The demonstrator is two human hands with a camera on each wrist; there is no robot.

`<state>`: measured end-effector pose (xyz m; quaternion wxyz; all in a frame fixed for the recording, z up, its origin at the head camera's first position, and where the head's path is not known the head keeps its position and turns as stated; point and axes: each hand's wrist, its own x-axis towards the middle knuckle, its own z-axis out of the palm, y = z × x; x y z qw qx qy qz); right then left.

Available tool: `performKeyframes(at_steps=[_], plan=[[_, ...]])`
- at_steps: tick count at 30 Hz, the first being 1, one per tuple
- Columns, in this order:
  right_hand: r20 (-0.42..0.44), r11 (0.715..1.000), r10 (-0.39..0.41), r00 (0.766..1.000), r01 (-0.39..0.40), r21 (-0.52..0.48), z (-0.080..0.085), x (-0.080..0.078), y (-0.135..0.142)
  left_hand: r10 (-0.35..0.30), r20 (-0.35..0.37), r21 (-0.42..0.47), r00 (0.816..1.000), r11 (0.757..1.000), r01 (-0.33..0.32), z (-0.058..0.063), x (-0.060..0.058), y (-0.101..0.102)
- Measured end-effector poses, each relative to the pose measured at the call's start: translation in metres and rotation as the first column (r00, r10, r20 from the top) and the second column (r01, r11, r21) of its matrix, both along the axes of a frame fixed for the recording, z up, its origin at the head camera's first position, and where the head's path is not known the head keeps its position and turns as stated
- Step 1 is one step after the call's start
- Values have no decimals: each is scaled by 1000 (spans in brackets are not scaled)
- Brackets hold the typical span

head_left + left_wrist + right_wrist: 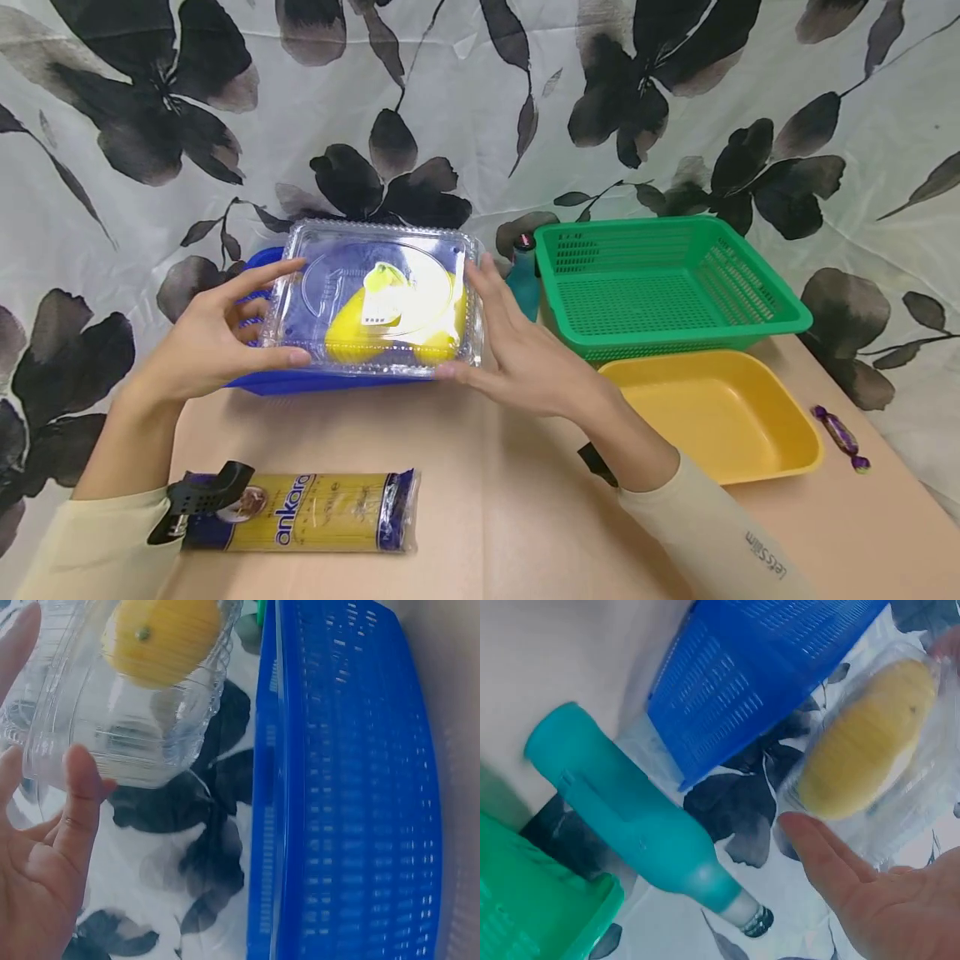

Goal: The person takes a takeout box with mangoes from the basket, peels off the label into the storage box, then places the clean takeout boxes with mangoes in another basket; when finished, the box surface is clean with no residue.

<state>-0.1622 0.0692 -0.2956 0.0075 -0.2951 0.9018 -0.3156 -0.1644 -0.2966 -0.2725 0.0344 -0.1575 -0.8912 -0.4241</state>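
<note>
A clear plastic clamshell container (pixel 375 300) with yellow fruit (pixel 352 329) and a white label on its lid is held up over the blue basket (pixel 300 383). My left hand (pixel 206 333) grips its left side, thumb at the front corner and index finger at the upper edge. On the right side, my right hand (pixel 525 358) holds it with the thumb low in front and the fingers along the edge. Through the clear wall, the left wrist view shows one round yellow fruit (pixel 165 637) with a stem spot. The container hides most of the basket's inside.
A teal bottle (pixel 523 283) stands between the blue basket and a green basket (pixel 675 283). In front of the green one is a yellow tray (pixel 712 417), with a purple-wrapped candy (pixel 842 437) to its right. A spaghetti pack (pixel 322 512) lies near my left forearm.
</note>
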Motion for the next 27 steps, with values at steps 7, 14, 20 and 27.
performKeyframes(at_steps=[7, 14, 20, 27], plan=[[-60, 998, 37, 998, -40, -41, 4, 13, 22, -102, 60, 12, 993, 995, 101, 4, 15, 20], [42, 998, 9, 999, -6, -56, -1, 30, 60, -210, 1, -202, 978, 958, 205, 3, 38, 46], [138, 998, 11, 990, -1, -70, -6, 48, 80, -263, -12, -257, 965, 933, 251, -2, 49, 55], [146, 999, 6, 989, -12, 38, -7, 64, 88, -356, 88, -105, 930, 925, 364, -21, 57, 47]])
